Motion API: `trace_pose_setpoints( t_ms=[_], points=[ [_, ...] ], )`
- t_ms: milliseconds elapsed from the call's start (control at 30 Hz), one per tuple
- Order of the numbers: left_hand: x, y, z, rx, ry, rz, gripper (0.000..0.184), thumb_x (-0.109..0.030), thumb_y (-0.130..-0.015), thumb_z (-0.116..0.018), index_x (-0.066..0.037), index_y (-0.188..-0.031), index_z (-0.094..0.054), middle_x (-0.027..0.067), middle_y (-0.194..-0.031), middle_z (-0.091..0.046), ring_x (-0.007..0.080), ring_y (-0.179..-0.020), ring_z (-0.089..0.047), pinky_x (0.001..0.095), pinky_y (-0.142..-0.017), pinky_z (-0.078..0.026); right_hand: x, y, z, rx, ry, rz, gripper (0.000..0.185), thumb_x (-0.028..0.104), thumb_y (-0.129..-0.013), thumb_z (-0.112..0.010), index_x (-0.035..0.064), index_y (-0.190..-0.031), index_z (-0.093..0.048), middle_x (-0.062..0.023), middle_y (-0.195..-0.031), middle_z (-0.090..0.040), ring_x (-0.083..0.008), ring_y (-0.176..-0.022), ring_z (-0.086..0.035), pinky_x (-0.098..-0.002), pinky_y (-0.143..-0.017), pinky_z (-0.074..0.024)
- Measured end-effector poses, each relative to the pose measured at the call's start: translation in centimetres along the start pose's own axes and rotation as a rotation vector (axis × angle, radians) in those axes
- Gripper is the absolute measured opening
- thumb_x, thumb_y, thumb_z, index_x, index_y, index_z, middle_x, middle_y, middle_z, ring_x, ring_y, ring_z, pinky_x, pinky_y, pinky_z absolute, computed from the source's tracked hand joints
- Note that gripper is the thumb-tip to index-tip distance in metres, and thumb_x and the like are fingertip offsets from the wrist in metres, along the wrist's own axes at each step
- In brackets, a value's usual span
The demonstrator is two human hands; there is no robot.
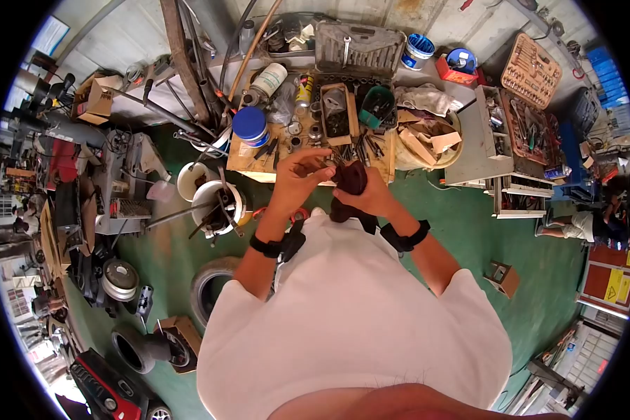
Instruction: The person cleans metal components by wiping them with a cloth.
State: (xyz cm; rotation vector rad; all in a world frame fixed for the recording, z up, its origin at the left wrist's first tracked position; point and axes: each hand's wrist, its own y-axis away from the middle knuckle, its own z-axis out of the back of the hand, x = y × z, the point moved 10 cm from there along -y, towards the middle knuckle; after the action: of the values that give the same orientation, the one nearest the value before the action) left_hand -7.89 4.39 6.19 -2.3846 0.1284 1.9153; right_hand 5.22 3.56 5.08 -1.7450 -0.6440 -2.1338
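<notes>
Your right hand (374, 197) grips the dark maroon piece (353, 178), probably light and soft, best held at its right side; can't tell if your left hand (296, 183) pinches it

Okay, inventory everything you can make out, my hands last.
Workbench: one, tan, ahead
Handheld object: one, maroon, in right hand
Blue-lidded tub: one, white, workbench's left end
Spray can: one, yellow, workbench's back
Scoop-like container: one, green, workbench's right side
Loose tools: uncountable, mostly dark, on workbench
Tool case: one, grey, open behind workbench
Cardboard-filled bin: one, cream, right of workbench
Tool-set case: one, tan, upper right
Buckets: at least two, white, left of workbench
Tyres: at least two, black, left floor
Wheel rim: one, silver, left floor
Another person: one, light shorts, far right
Wrist straps: two, black, one each side
Left hand: one, bare, left of handheld object
Right hand: one, bare, around handheld object
</notes>
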Motion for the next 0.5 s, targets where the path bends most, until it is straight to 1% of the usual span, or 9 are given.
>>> trace_pose_setpoints(
  t_ms=[100,167,233,267,300,367,400,433,500],
  points=[
    [0.7,-0.3,-1.9,0.055,0.041,0.000,0.035,-0.004,-0.085,-0.072,-0.003,-0.119,-0.065,0.0014,-0.087,-0.058,0.0096,-0.075,-0.057,0.0230,-0.070,-0.049,0.2,0.5,1.2,-0.105,0.093,0.079,0.034,0.021,-0.078,-0.078,-0.0004,-0.097,-0.061,-0.0029,-0.082,-0.064,-0.0108,-0.072,-0.057,-0.0282,-0.068,-0.0489],
    [0.8,-0.5,-3.9,0.128,0.079,-0.013,0.032,-0.008,-0.090,-0.068,-0.003,-0.121,-0.064,0.0031,-0.095,-0.056,0.0100,-0.081,-0.056,0.0234,-0.074,-0.048,-1.4,0.8,2.0,-0.214,-0.114,0.074,0.029,0.017,-0.080,-0.077,0.0019,-0.100,-0.062,-0.0020,-0.087,-0.065,-0.0094,-0.077,-0.058,-0.0268,-0.069,-0.0485],
    [0.4,-1.1,-5.2,0.159,-0.169,-0.111,0.032,-0.022,-0.100,-0.054,-0.003,-0.124,-0.062,0.0054,-0.109,-0.048,0.0124,-0.100,-0.050,0.0261,-0.087,-0.041,-0.9,0.9,2.7,-0.273,-0.123,0.071,0.028,0.016,-0.081,-0.076,0.0012,-0.100,-0.062,-0.0026,-0.087,-0.066,-0.0094,-0.078,-0.059,-0.0269,-0.069,-0.0489],
    [0.0,-1.1,-5.7,0.187,-0.298,-0.159,0.043,-0.033,-0.104,-0.041,-0.003,-0.132,-0.055,0.0057,-0.114,-0.044,0.0152,-0.110,-0.042,0.0282,-0.097,-0.033,-0.9,1.0,3.5,-0.352,-0.132,0.076,0.027,0.016,-0.082,-0.075,0.0006,-0.101,-0.063,-0.0032,-0.087,-0.067,-0.0095,-0.078,-0.060,-0.0271,-0.068,-0.0493],
    [0.4,-1.1,-6.4,0.182,-0.301,-0.142,0.043,-0.033,-0.104,-0.041,-0.003,-0.132,-0.055,0.0057,-0.114,-0.044,0.0152,-0.110,-0.042,0.0282,-0.097,-0.033,-1.5,0.7,3.7,-0.345,-0.143,0.064,0.027,0.016,-0.082,-0.075,0.0006,-0.101,-0.063,-0.0032,-0.087,-0.067,-0.0095,-0.078,-0.060,-0.0271,-0.068,-0.0493],
    [1.9,-1.5,-7.3,0.119,-0.058,-0.032,0.044,-0.031,-0.105,-0.039,-0.005,-0.140,-0.044,0.0057,-0.118,-0.046,0.0174,-0.115,-0.041,0.0295,-0.102,-0.030,-1.7,0.2,4.8,-0.384,-0.090,0.136,0.027,0.010,-0.080,-0.074,-0.0013,-0.101,-0.062,-0.0069,-0.083,-0.067,-0.0127,-0.075,-0.062,-0.0298,-0.067,-0.0496],
    [1.9,-1.9,-7.7,0.117,-0.121,-0.052,0.046,-0.030,-0.105,-0.039,-0.006,-0.144,-0.037,0.0075,-0.127,-0.046,0.0184,-0.120,-0.042,0.0295,-0.105,-0.029,-1.2,0.2,5.1,-0.380,-0.044,0.190,0.027,0.006,-0.078,-0.074,-0.0021,-0.101,-0.061,-0.0101,-0.084,-0.067,-0.0175,-0.072,-0.063,-0.0302,-0.067,-0.0498],
    [2.1,-2.1,-8.0,0.107,-0.119,-0.041,0.046,-0.030,-0.105,-0.039,-0.006,-0.144,-0.037,0.0075,-0.127,-0.046,0.0184,-0.120,-0.042,0.0295,-0.105,-0.029,-1.3,0.3,5.4,-0.371,-0.048,0.180,0.027,0.006,-0.078,-0.074,-0.0021,-0.101,-0.061,-0.0101,-0.084,-0.067,-0.0175,-0.072,-0.063,-0.0302,-0.067,-0.0498],
    [3.2,-2.6,-8.4,0.098,0.038,0.087,0.045,-0.031,-0.105,-0.038,-0.005,-0.142,-0.039,0.0096,-0.136,-0.044,0.0189,-0.125,-0.041,0.0299,-0.108,-0.029,-0.1,0.2,6.3,-0.379,0.144,0.213,0.031,0.003,-0.076,-0.074,-0.0015,-0.104,-0.060,-0.0146,-0.081,-0.066,-0.0278,-0.072,-0.066,-0.0333,-0.068,-0.0509]
  ],
)
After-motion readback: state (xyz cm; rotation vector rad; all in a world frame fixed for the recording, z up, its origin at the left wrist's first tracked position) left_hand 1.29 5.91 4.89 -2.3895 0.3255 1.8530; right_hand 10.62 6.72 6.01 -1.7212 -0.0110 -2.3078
